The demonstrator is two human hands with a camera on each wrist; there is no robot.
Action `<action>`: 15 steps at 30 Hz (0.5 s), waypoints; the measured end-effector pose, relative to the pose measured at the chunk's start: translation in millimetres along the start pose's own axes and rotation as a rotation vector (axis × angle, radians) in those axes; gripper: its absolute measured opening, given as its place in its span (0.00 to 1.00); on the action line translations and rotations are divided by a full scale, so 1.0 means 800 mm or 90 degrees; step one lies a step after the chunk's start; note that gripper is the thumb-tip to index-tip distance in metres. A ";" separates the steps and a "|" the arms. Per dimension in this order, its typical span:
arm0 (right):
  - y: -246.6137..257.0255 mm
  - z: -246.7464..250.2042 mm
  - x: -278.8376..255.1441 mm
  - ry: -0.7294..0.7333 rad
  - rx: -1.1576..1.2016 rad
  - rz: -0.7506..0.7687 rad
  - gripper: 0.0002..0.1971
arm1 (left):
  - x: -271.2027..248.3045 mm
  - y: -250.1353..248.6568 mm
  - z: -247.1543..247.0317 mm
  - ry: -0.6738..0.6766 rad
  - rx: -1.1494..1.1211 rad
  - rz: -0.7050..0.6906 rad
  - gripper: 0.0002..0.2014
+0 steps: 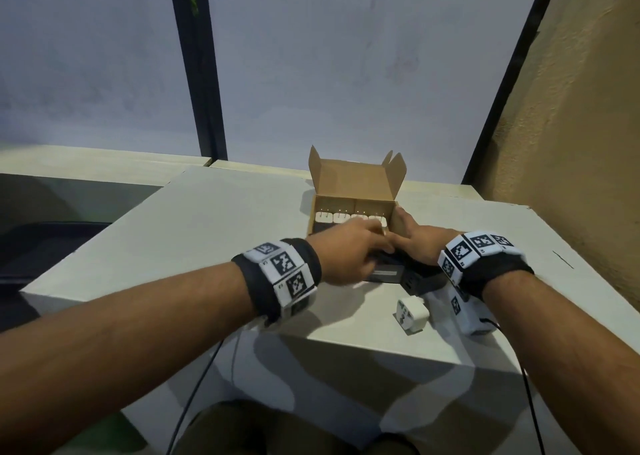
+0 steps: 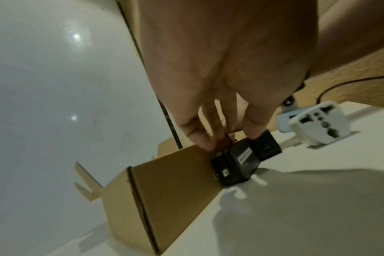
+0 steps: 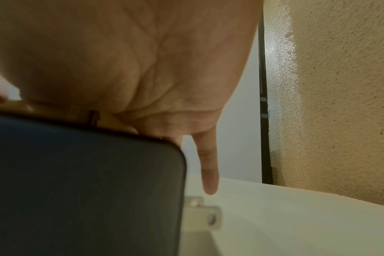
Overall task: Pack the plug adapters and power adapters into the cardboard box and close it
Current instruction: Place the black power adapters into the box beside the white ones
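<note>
An open cardboard box (image 1: 353,180) stands on the white table (image 1: 207,229), its lid flaps upright. A row of white adapters (image 1: 341,218) lines its far side, with dark ones in front of them. Just before the box's near wall (image 2: 169,181) sit black power adapters (image 2: 237,161). My left hand (image 2: 226,138) pinches them from above, thumb on one side and fingers on the other. My right hand (image 1: 412,239) lies at the box's near right corner, over another black adapter (image 3: 77,181); its little finger (image 3: 208,173) is straight. A white plug adapter (image 1: 412,310) lies loose nearer me.
A textured tan wall (image 1: 588,142) rises close on the right. The table's front edge (image 1: 346,347) runs just below the loose adapter. Metal prongs (image 3: 206,213) stick out beside the black adapter. Cables (image 1: 194,395) hang under my wrists.
</note>
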State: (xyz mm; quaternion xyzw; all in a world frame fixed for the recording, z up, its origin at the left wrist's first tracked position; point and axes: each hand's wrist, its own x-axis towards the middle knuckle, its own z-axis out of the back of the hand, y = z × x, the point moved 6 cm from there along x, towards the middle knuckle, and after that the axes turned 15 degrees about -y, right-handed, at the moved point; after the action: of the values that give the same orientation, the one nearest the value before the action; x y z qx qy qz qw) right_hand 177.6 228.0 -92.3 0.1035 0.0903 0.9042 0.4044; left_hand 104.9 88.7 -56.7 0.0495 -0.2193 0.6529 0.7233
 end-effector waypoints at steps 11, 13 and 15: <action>0.005 -0.003 -0.007 0.040 0.032 -0.047 0.42 | -0.041 0.032 -0.001 0.103 0.055 0.132 0.16; 0.003 -0.004 -0.004 0.038 0.043 -0.052 0.42 | -0.044 0.041 0.006 0.056 0.060 0.165 0.17; 0.000 -0.006 -0.001 0.032 0.042 -0.055 0.43 | -0.046 0.045 0.008 0.002 0.042 0.183 0.20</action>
State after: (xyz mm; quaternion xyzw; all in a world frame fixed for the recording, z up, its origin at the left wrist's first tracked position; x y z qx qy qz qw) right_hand 176.9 226.9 -97.4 0.0901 0.1342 0.8847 0.4373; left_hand 66.8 57.6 -72.5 0.0399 -0.2014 0.7565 0.6209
